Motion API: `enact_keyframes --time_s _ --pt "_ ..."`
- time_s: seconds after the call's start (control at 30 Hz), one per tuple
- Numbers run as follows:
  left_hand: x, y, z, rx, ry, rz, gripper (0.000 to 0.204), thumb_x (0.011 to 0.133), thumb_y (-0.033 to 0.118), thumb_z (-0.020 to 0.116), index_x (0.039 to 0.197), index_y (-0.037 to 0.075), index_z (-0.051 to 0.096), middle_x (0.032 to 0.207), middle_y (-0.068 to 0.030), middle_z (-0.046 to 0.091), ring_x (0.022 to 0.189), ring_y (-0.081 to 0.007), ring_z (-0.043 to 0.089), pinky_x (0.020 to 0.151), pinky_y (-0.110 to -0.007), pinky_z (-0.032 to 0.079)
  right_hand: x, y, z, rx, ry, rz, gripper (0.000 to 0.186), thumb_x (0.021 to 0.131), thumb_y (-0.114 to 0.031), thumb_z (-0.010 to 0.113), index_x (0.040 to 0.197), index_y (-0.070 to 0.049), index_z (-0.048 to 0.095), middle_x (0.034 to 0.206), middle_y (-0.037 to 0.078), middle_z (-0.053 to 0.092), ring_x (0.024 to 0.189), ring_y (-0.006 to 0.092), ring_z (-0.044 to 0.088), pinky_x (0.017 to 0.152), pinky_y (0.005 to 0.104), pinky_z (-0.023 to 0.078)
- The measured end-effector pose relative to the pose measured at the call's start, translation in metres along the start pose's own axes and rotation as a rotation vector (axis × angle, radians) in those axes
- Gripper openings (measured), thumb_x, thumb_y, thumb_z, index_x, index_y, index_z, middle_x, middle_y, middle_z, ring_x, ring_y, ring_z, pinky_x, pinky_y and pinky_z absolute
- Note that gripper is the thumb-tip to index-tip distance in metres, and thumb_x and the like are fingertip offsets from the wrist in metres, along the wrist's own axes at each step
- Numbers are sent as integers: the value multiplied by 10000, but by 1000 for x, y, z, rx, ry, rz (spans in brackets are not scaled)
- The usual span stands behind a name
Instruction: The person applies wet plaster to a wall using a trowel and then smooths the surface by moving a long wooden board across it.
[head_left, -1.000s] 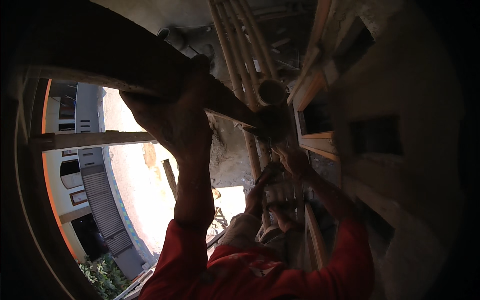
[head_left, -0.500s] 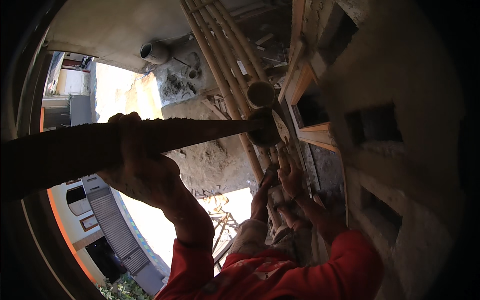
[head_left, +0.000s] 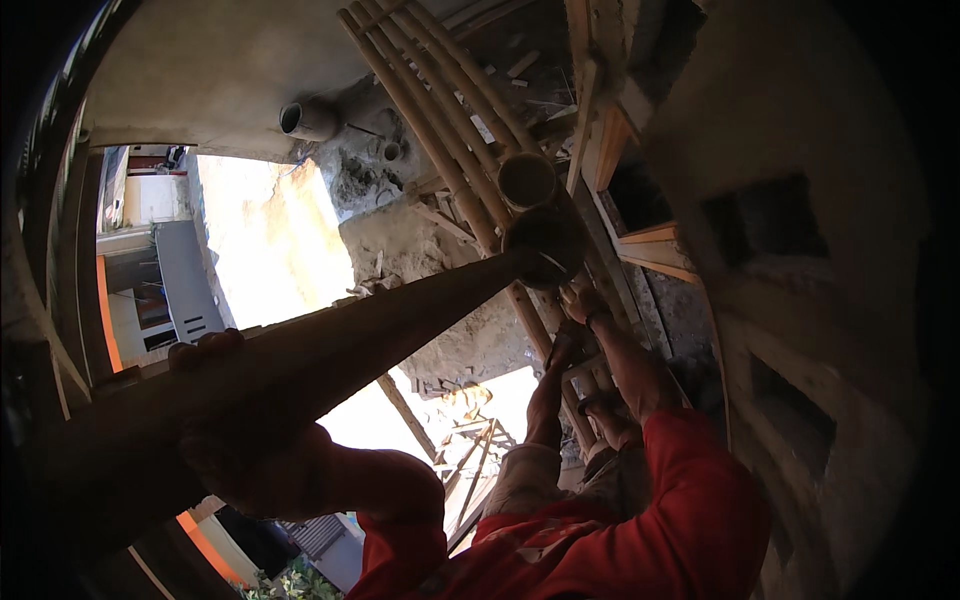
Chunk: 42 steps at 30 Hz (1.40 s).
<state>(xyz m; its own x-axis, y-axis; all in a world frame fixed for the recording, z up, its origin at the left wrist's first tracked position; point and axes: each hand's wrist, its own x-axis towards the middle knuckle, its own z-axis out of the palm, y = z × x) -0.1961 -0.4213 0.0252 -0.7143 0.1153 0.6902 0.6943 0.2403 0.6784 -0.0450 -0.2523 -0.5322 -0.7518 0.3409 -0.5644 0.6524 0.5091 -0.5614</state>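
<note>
A long dark beam point(head_left: 400, 330) runs from the lower left toward the middle. My left hand point(head_left: 265, 465) is closed round it, fingertips showing over its upper edge. Farther right, my right hand point(head_left: 580, 302) is at the near rim of a dark bucket point(head_left: 545, 235), its fingers bent and partly in shadow. Only a thin bright edge of a trowel point(head_left: 553, 261) shows inside this bucket, its handle hidden at my right hand. A second round bucket point(head_left: 527, 181) with greyish contents stands just beyond the first. The beam's far end overlaps the dark bucket's left side.
Bamboo poles point(head_left: 430, 120) form a narrow platform under the buckets and my feet. Rough wall with square openings point(head_left: 765, 220) rises on the right, beside wooden frames point(head_left: 655, 250). Far below lie a pot-like container point(head_left: 308, 119), a grey heap point(head_left: 365, 175) and sunlit ground point(head_left: 270, 240).
My right hand has moved forward to the bucket, and the trowel blade has gone from standing against its rim to mostly inside. The beam and my left hand now appear lower in view.
</note>
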Motion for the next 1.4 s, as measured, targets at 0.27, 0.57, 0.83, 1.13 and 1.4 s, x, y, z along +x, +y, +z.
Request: enact_keyframes --time_s 0.27,0.57,0.83,1.13,1.4 --pt "-2 -10 -33 -166 51 -248 716 891 414 456 1325 -143 337 1201 -297 480 1150 -376 486 1048 -461 327 -69 -105 -130 416 -10 -732 633 735 -65 645 1347 -139 500 1282 123 577 1123 282 579 976 366 468" --pt "39 25 -76 -166 -469 -39 707 839 536 582 1289 4 463 1121 -163 586 1101 -289 533 1009 -400 346 45 -10 -26 -83 -191 3 569 763 -167 631 1319 -112 523 1205 162 614 1065 293 616 926 399 492" --pt "47 4 -54 549 -380 333 474 925 232 550 1247 -109 484 1071 -290 626 911 -349 679 832 -419 569 -27 -22 -50 121 44 75 553 782 -170 593 1316 -68 492 1188 258 581 1055 406 585 924 473 480" --pt "45 1 11 889 -123 465 302 827 172 717 1085 26 658 952 -79 719 855 -195 705 800 -287 559 -145 -53 -145 -31 97 -396 487 776 -136 628 1258 -135 560 870 218 640 793 396 635 682 485 519" --pt "51 32 -19 1523 15 730 377 794 271 759 1068 32 659 987 -74 707 854 -171 695 777 -257 552 -49 -20 -74 -139 156 -307 526 811 -113 583 1324 -129 472 981 205 634 856 390 632 762 486 513"
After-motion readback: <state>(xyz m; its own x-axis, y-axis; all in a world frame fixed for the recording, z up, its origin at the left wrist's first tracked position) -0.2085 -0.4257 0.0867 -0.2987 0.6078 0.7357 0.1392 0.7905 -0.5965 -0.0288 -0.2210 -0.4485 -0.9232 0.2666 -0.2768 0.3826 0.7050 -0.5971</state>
